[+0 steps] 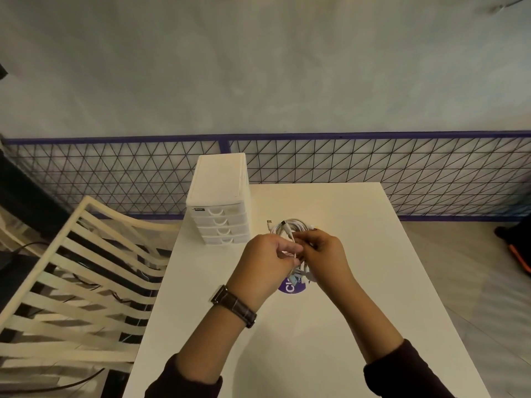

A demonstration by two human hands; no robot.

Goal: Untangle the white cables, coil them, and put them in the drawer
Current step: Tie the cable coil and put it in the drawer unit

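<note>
A bundle of tangled white cables (290,227) is held above the middle of the white table (359,282). My left hand (265,262) pinches the cables from the left, fingers curled round them. My right hand (327,254) pinches the same bundle from the right. Loops stick out beyond my fingers, and loose ends with plugs hang down between my palms. A small white chest with several shut drawers (219,222) stands on the table's far left corner, a short way beyond my left hand.
A purple round sticker (290,288) lies on the table under my hands. A cream slatted chair (74,282) stands close to the table's left edge. A wire mesh fence (373,165) runs behind the table. Dark cords lie on the floor at left.
</note>
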